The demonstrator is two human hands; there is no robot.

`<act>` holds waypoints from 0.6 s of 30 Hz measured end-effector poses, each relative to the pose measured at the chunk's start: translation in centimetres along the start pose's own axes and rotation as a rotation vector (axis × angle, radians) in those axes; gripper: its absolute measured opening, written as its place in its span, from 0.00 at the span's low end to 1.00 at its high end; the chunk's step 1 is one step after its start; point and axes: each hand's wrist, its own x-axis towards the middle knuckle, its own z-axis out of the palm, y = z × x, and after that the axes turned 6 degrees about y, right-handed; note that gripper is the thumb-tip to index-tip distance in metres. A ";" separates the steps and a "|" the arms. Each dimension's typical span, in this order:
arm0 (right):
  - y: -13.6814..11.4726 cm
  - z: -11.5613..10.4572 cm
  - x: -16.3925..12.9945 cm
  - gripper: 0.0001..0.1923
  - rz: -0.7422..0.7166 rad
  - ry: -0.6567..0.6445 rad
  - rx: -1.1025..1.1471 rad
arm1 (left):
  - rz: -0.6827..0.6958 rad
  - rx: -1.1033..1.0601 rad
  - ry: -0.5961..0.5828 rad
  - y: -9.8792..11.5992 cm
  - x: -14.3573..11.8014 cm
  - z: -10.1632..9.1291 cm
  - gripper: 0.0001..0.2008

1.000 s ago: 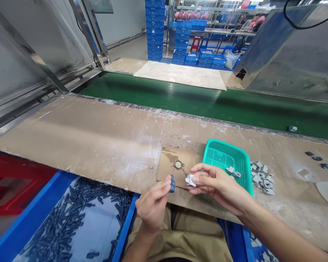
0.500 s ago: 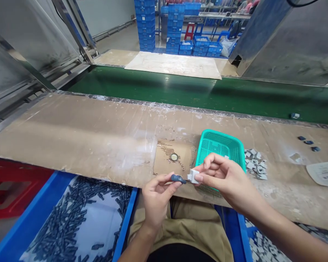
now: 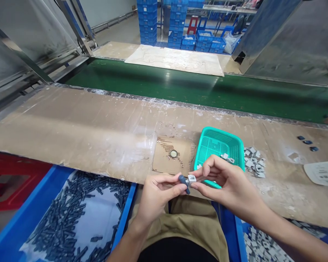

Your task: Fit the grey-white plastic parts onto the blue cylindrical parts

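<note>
The left hand (image 3: 157, 194) is pinching a dark piece (image 3: 183, 183), its long axis running far-left to near-right; the right hand (image 3: 232, 182) is pinching a white block (image 3: 192, 178), stub pointing left, apparently meeting it by the table's (image 3: 112, 145) near edge. Full seating cannot be told. Unpaired dark pieces (image 3: 60, 214) are lying in the left bin (image 3: 126, 213), loose blocks (image 3: 254, 162) beside the basket (image 3: 207, 147).

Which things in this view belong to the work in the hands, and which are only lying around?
Seemingly in the work:
dark piece, in the left hand
white piece, in the right hand
dark pieces in the blue bin
white pieces beside the teal basket

Seemingly just around:
far red stool
stacked blue crates
clear plastic bag
</note>
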 end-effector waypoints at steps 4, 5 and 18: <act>0.4 0.0 0.2 0.15 0.058 -0.052 0.053 | 0.018 0.170 -0.076 0.7 0.1 -0.1 0.06; 0.5 0.0 0.2 0.15 0.064 -0.054 0.061 | 0.026 0.193 -0.077 0.9 0.1 0.0 0.06; 1.0 -0.4 2.0 0.10 -0.057 -0.124 -0.137 | 0.029 0.251 0.099 -1.1 0.9 -0.8 0.13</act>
